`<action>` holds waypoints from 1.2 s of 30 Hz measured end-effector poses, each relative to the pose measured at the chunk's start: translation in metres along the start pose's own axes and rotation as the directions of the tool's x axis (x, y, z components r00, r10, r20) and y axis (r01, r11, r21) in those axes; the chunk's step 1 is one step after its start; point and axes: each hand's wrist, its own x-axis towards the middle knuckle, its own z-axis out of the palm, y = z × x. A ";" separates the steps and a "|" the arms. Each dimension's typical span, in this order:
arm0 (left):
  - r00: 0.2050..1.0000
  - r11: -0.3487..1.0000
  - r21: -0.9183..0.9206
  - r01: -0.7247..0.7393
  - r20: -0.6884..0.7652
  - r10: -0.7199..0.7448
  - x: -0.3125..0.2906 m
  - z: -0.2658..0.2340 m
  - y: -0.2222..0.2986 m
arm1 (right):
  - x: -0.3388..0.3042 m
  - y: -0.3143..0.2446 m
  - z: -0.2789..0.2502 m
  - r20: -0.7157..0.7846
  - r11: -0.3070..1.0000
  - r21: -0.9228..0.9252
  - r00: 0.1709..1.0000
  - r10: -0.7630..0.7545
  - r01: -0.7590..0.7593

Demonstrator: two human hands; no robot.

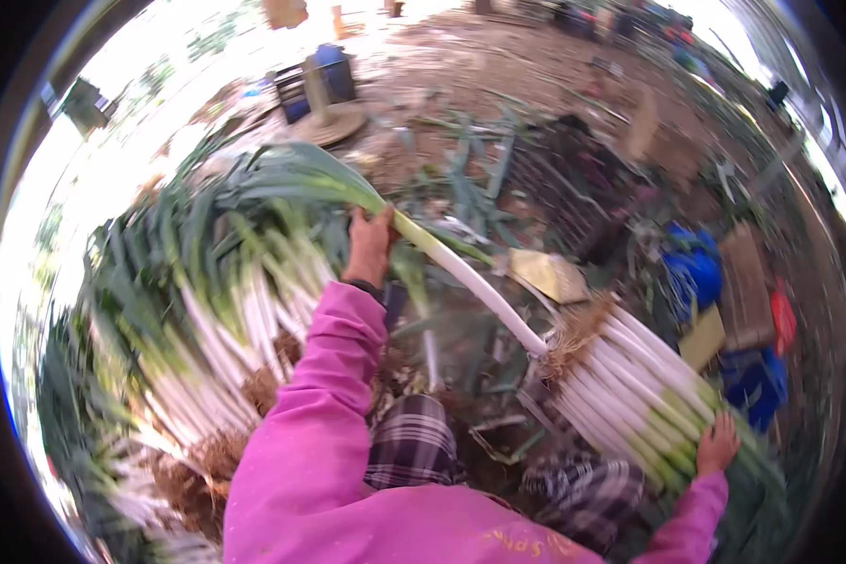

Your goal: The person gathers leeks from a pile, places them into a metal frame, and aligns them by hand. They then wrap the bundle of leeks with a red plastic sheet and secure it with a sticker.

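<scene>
While gripping white-and-green leek (471, 276) in closed left hand (371, 246), with root end (536, 345) beside tangled brown roots (575, 346), resting spread right hand (717, 445) on row of white-stemmed leeks (630, 390); might snag, scattering row, if dragged.

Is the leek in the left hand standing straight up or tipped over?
Tipped: the leek slants across the view, white stalk running rightward from the left hand, green leaves bending left.

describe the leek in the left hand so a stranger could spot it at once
Between the leek heap on the left and the leek row on the right, find the left hand. The leek it holds has green leaves trailing left and a white stalk slanting down rightward; unlike its neighbours, it alone is gripped.
</scene>
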 end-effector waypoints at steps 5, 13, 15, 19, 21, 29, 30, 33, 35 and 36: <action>0.870 0.972 0.129 -0.195 0.481 0.110 -0.059 0.161 0.067 | 0.016 -0.040 -0.019 -0.067 0.998 0.060 0.997 -0.025 0.029; 0.181 0.567 -0.150 -0.810 0.856 0.485 -0.236 0.370 -0.045 | 0.003 -0.037 -0.026 0.044 0.986 0.159 0.998 0.050 -0.056; 0.171 0.521 0.036 -0.853 0.962 0.214 -0.310 0.377 -0.074 | -0.005 -0.029 -0.027 0.074 0.978 0.191 0.995 0.069 -0.082; -0.027 0.476 -0.080 -0.876 0.993 0.117 -0.381 0.358 -0.169 | -0.006 -0.044 -0.026 0.001 0.976 0.214 0.999 0.053 -0.052; -0.069 0.386 -0.117 -0.915 0.988 0.138 -0.399 0.349 -0.213 | -0.004 -0.045 -0.035 -0.055 0.981 0.194 0.998 0.028 -0.017; -0.125 0.520 -0.140 -0.843 0.990 0.064 -0.396 0.359 -0.237 | -0.005 -0.042 -0.029 -0.063 0.988 0.150 0.997 0.039 -0.029; -0.119 0.549 -0.146 -0.823 0.989 0.084 -0.404 0.361 -0.239 | -0.005 -0.043 -0.030 -0.045 0.989 0.140 0.998 0.044 -0.037; -0.077 0.558 -0.070 -0.827 0.997 0.010 -0.416 0.366 -0.245 | -0.006 -0.042 -0.026 -0.011 0.985 0.167 0.999 0.047 -0.044; -0.108 0.566 -0.082 -0.820 0.994 -0.012 -0.411 0.375 -0.248 | -0.007 -0.040 -0.024 -0.041 0.987 0.159 0.998 0.045 -0.038; -0.145 0.578 -0.101 -0.810 0.989 -0.031 -0.409 0.379 -0.251 | -0.009 -0.041 -0.025 -0.070 0.987 0.157 0.997 0.044 -0.032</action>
